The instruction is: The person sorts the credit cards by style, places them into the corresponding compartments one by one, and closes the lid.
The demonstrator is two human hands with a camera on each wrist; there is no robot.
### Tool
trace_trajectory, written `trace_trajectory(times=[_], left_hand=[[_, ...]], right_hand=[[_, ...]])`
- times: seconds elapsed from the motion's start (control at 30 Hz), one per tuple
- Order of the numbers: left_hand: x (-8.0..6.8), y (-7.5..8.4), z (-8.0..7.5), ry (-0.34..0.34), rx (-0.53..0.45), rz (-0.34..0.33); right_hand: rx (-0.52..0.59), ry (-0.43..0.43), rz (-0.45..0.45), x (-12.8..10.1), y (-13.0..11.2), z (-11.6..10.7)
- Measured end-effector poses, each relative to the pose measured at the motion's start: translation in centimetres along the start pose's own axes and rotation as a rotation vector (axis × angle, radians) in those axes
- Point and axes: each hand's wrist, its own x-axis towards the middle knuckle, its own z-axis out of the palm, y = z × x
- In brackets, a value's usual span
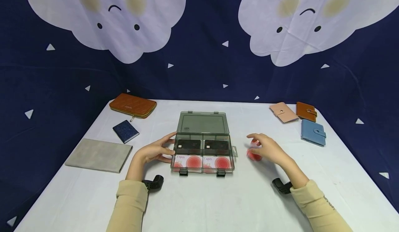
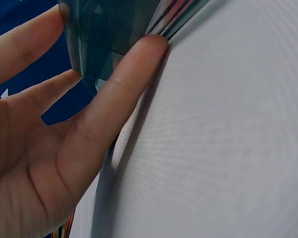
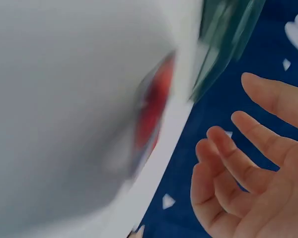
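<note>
A white surface (image 1: 199,204) stood before a dark blue backdrop (image 1: 205,62) printed with pale clouds. At its centre lay a clear compartment box (image 1: 202,143) with its lid raised, holding two dark cards (image 1: 188,144) in the far row and two white cards marked with red circles (image 1: 187,162) in the near row. The left hand (image 1: 157,150) rested against the box's left wall, fingers (image 2: 134,74) straight and touching the plastic. Just right of the box, the right hand (image 1: 268,149) hovered with relaxed, spread fingers over a blurred red-and-white card (image 1: 254,154) on the surface. Wallets lay at the far corners: brown (image 1: 132,105) on the left, pink (image 1: 283,112), tan (image 1: 306,111) and blue (image 1: 313,132) on the right.
</note>
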Motion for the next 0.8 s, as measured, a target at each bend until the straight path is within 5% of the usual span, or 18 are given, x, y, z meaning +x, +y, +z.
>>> trace_trajectory(times=[0.23, 0.5, 0.8], left_hand=[[0.0, 0.0, 0.0, 0.011, 0.0, -0.004], [-0.3, 0.0, -0.1, -0.042, 0.001, 0.043], [-0.1, -0.1, 0.0, -0.001, 0.01, 0.003]], right_hand=[[-0.076, -0.069, 0.105, -0.6, 1.9, -0.7], [-0.301, -0.191, 0.305, -0.6, 2.4, -0.2], [-0.206, -0.199, 0.315, 0.2, 3.1, -0.5]])
